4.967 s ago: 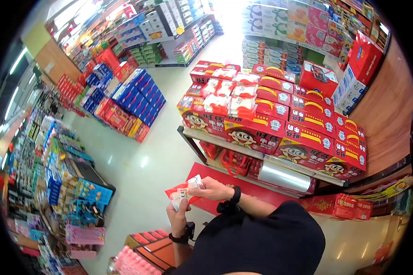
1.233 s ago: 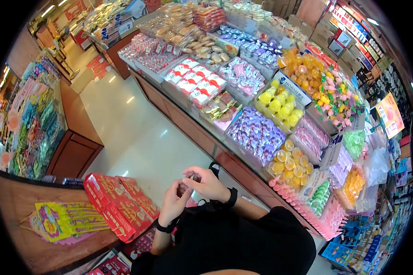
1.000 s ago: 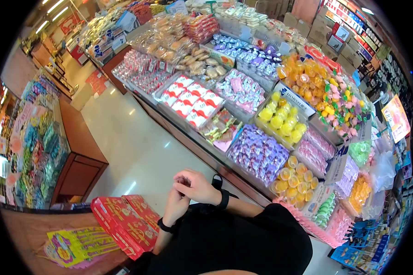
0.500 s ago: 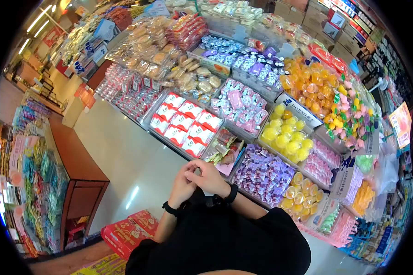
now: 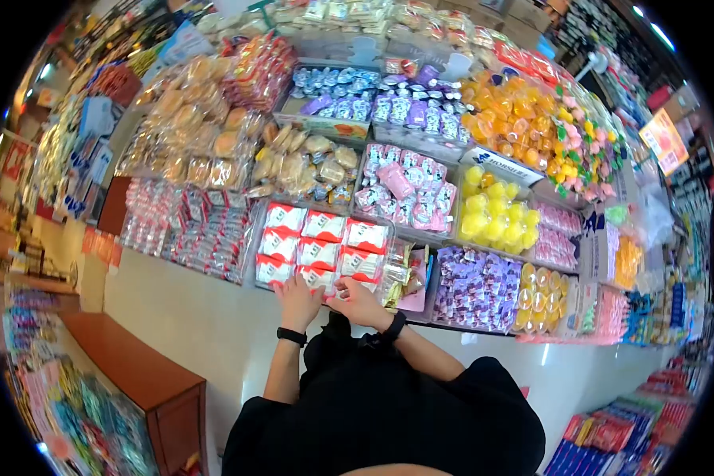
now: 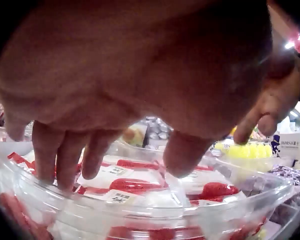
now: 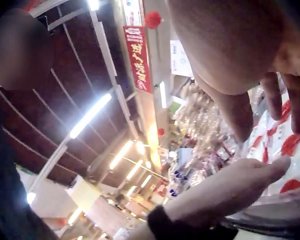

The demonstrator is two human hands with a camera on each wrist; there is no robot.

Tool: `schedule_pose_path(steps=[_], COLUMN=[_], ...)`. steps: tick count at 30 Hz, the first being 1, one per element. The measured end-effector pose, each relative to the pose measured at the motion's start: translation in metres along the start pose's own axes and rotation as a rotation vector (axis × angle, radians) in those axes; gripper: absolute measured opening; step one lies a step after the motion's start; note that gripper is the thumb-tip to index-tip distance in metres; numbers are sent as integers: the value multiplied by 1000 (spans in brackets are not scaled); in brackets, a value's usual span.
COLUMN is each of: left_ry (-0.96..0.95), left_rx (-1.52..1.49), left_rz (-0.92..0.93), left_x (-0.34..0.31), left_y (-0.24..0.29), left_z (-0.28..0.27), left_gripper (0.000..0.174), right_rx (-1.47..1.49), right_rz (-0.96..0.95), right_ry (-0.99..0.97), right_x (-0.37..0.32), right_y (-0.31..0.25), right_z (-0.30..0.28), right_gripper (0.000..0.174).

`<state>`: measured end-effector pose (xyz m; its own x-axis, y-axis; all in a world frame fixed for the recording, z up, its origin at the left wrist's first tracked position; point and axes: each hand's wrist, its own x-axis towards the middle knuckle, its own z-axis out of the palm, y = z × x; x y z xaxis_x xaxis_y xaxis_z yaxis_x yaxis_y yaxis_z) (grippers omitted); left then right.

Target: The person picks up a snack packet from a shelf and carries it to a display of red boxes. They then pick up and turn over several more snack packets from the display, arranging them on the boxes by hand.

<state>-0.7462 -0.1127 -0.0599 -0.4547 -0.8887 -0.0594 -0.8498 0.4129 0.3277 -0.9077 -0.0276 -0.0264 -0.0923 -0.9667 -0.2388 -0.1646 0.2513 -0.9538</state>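
My left hand reaches over the front edge of a clear plastic bin of red-and-white packets. In the left wrist view its fingers point down among the packets, the thumb standing apart from them. My right hand hovers close beside it at the bin's front right corner, fingers extended and nothing gripped. The right wrist view has the right hand at the upper right, with the left hand below it, thumb over the packets. The packets lie in neat rows.
Bins of purple-wrapped sweets, yellow jelly cups and pink-wrapped sweets flank this bin. Bagged buns fill the back left. A wooden counter stands at the lower left, with shop floor between.
Five seconds ago both hands held a red-and-white packet before stacked red milk boxes. The view has since turned to the sweets display; the hands, lately together, have parted and moved over the bin.
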Motion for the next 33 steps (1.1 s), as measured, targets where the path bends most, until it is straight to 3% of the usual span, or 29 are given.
schedule_pose_path(steps=[5, 9, 11, 12, 14, 15, 18, 19, 20, 22, 24, 27, 32, 33], left_ry=[-154, -255, -52, -62, -195, -210, -426, -600, -772, -907, -955, -1122, -1195, -1275], left_rx=[-65, -202, -330, -333, -695, -697, -1205, -1172, -1123, -1436, -1467, -1470, -1319, -1215], left_rz=[76, 54, 141, 158, -73, -45, -126, -161, -193, -289, -203, -378, -196, -23], left_x=[14, 20, 18, 20, 24, 26, 28, 31, 36, 28, 21, 10, -27, -29], left_y=[-20, -25, -34, -33, -29, -29, -22, -19, -17, 18, 30, 42, 81, 81], left_z=[4, -6, 7, 4, -5, -3, 1, -2, -6, -28, -18, -8, -20, -18], left_gripper=[61, 61, 57, 57, 52, 52, 40, 36, 32, 29, 29, 31, 26, 28], right_rx=[-276, -23, 41, 97, 125, 152, 256, 200, 195, 446, 482, 605, 680, 713], right_rz=[220, 298, 268, 222, 197, 168, 250, 102, 91, 58, 54, 10, -32, -51], right_ry=[150, 352, 430, 489, 570, 636, 730, 786, 845, 772, 789, 733, 754, 727], right_x=[23, 29, 27, 26, 23, 20, 9, 6, 1, -12, -29, -68, -146, -158], right_y=[31, 40, 52, 51, 48, 45, 39, 42, 44, 36, 33, 16, 2, 14], right_z=[27, 48, 57, 58, 56, 53, 38, 32, 27, 15, 7, -11, -21, -18], right_gripper=[51, 44, 39, 34, 29, 25, 24, 27, 27, 29, 31, 39, 44, 43])
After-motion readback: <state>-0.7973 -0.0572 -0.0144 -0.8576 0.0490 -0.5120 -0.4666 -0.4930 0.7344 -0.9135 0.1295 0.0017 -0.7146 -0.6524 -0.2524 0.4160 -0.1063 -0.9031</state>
